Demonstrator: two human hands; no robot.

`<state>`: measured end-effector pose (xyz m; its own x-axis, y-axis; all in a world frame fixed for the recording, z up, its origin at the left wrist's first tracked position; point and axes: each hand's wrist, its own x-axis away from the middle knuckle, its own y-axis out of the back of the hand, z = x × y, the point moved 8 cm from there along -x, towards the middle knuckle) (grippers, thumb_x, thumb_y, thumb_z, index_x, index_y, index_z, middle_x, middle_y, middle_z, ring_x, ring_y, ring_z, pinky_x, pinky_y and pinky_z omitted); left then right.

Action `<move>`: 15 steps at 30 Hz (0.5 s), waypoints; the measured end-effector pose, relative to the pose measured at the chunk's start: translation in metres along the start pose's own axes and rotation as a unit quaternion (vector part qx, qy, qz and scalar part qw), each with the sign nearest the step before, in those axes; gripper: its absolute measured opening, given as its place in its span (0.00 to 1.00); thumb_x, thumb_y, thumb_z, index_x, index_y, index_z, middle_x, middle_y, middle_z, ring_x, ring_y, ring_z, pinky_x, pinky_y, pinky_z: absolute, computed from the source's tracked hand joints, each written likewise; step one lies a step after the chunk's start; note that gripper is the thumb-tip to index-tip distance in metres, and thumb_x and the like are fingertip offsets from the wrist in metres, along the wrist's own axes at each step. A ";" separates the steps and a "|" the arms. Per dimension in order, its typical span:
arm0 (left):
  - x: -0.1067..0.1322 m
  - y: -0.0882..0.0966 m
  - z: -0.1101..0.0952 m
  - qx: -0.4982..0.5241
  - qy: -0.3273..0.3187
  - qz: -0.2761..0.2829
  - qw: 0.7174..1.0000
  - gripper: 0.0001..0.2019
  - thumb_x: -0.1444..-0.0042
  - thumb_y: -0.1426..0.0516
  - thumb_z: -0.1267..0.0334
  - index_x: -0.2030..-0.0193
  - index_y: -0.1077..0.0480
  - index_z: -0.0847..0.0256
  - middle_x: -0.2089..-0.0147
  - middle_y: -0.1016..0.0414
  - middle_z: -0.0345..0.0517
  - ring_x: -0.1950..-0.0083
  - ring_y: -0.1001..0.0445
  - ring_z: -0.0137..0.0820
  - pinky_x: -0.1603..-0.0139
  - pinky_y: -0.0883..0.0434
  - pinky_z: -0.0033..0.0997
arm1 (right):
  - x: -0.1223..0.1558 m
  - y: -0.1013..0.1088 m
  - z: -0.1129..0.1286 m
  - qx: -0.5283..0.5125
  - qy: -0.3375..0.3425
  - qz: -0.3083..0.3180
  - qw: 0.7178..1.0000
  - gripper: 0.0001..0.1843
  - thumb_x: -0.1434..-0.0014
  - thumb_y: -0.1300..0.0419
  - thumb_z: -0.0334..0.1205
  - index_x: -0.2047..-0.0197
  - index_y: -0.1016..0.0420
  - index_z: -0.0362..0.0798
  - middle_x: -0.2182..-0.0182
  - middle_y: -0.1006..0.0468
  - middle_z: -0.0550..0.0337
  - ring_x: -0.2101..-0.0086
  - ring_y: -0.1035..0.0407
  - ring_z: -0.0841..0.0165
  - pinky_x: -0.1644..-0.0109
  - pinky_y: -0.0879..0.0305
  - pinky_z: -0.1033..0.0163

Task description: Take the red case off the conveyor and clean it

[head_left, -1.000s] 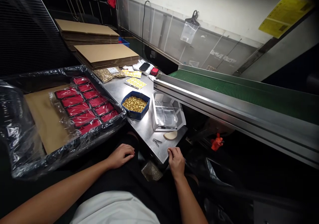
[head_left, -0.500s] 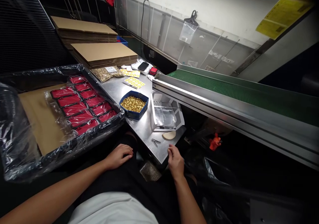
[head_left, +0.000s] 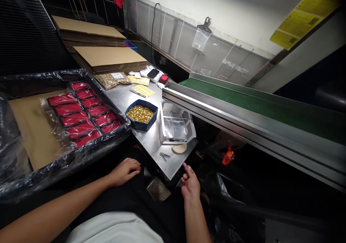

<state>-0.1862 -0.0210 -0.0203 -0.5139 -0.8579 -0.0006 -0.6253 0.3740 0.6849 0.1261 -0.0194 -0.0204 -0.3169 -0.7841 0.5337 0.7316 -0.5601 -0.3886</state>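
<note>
My left hand [head_left: 125,171] lies on my dark-clothed thigh, fingers together and laid out, with nothing seen in it. By the near corner of the metal table [head_left: 144,142], my right hand [head_left: 190,184] is turned partly palm up, its fingers loosely bent and apart, holding nothing. Small metal snips [head_left: 164,156] lie near that corner, beside a pale half-round piece [head_left: 179,149]. Behind them sits a white open box [head_left: 163,133] with clear plastic bags [head_left: 174,127] and a pen inside. Left of it stands a blue tray [head_left: 142,127] of small gold pieces [head_left: 140,113].
A plastic-lined carton [head_left: 108,142] of red packs [head_left: 81,129] stands at left. Cardboard stacks [head_left: 110,57], a bag of gold pieces [head_left: 112,80], sticker sheets [head_left: 143,90] and a phone [head_left: 153,73] are farther back. A green conveyor [head_left: 229,99] runs along the right.
My right hand has rolled from palm down to partly palm up, and its fingers have loosened. My left hand stays on the thigh. The view has shifted slightly.
</note>
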 end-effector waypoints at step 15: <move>-0.003 -0.003 -0.008 0.000 -0.007 0.020 1.000 0.12 0.33 0.49 0.56 0.58 0.26 0.56 0.53 0.21 0.44 0.44 0.28 0.38 0.39 0.39 0.40 | 0.053 -0.047 0.051 -0.233 -0.055 0.134 0.962 0.12 0.48 0.31 0.32 0.62 0.28 0.46 0.74 0.28 0.71 0.80 0.43 0.84 0.79 0.42 0.76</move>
<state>-0.1782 -0.0224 -0.0161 -0.5469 -0.8370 0.0175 -0.6039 0.4089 0.6842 0.1057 -0.0207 0.0647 -0.0703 -0.8980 0.4343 0.4202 -0.4215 -0.8036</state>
